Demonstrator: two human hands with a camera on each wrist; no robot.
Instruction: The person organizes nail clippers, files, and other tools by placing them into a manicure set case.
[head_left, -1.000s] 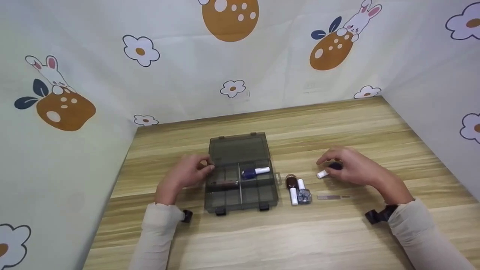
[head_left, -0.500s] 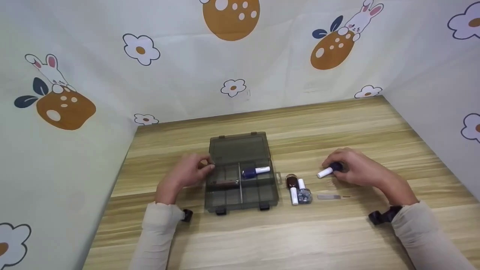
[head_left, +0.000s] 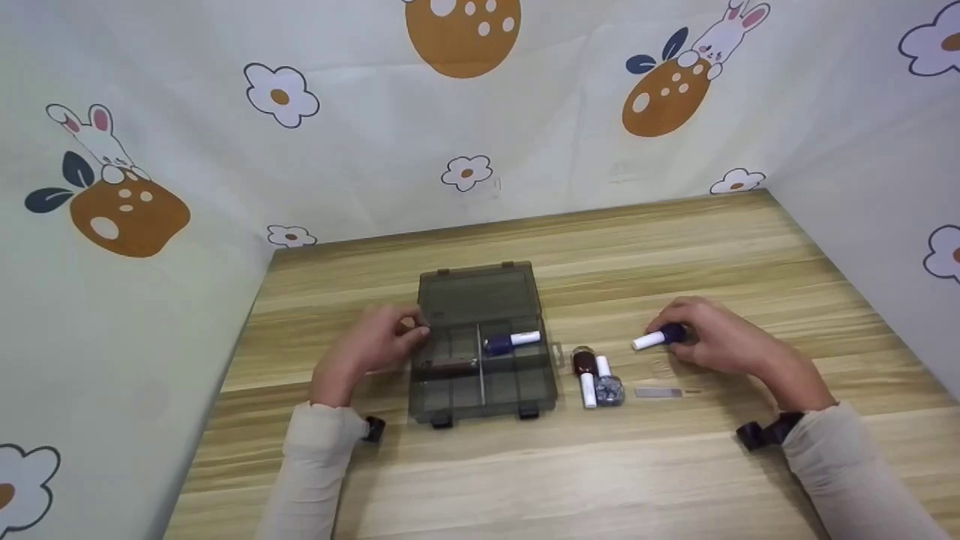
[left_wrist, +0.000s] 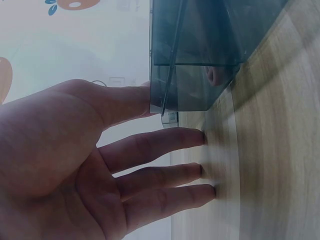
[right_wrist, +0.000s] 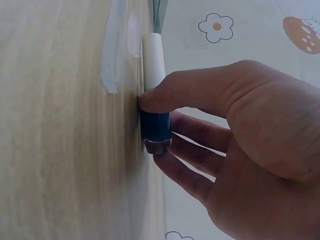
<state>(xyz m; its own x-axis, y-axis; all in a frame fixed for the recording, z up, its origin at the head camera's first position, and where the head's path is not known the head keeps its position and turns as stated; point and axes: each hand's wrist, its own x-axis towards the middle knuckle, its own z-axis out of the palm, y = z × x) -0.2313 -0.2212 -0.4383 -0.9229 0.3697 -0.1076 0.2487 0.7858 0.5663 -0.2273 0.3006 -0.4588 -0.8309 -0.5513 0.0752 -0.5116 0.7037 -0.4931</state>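
My right hand (head_left: pixel 712 334) pinches a dark blue nail polish bottle (head_left: pixel 670 334) with a white cap, lying low at the table; in the right wrist view the thumb crosses the bottle (right_wrist: pixel 156 125) and the fingers are behind it. My left hand (head_left: pixel 379 341) holds the left edge of a translucent dark plastic storage box (head_left: pixel 517 386) with thumb and index finger. In the left wrist view its other fingertips (left_wrist: pixel 202 137) reach down at the table beside the box. Another blue nail polish bottle (head_left: pixel 499 344) lies in the box's right side. A thin dark reddish item (head_left: pixel 450 365) lies in the left side.
Between the box and my right hand lie a dark red nail polish bottle (head_left: pixel 583 362) and a glittery silver one (head_left: pixel 609 391), side by side. A small flat grey strip (head_left: pixel 658 393) lies to their right. The box lid (head_left: pixel 480 296) is folded back. Patterned cloth walls surround the table.
My right hand has shifted slightly right, and the blue bottle's cap now points left, more of the bottle showing. My left hand stays at the box edge.
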